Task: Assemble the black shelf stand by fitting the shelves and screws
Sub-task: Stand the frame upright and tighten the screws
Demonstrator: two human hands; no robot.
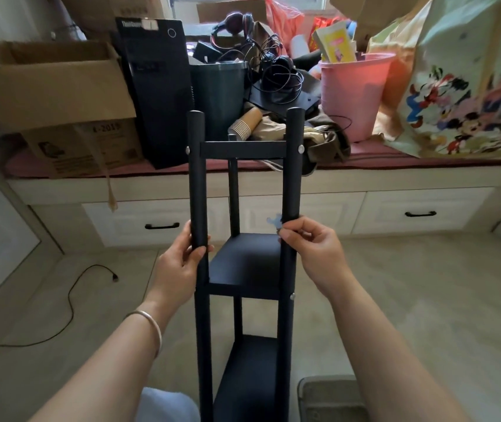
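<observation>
The black shelf stand (244, 263) rises upright in front of me, with a top shelf (243, 149), a middle shelf (244, 263) and a lower shelf (249, 376) between round black posts. Silver screw heads show at the top shelf on both front posts (301, 148) and on the right post by the middle shelf. My left hand (179, 263) grips the left front post (198, 190). My right hand (313, 248) pinches a small blurred, pale blue tool (274, 221) against the right front post (293, 178), just above the middle shelf.
Behind the stand runs a low bench with drawers (420, 213), piled with cardboard boxes (51, 95), a black computer tower (158, 92), a dark bin (218, 95), a pink bucket (353, 92), cables and a printed bag. A black cord (72, 300) lies on the floor at left.
</observation>
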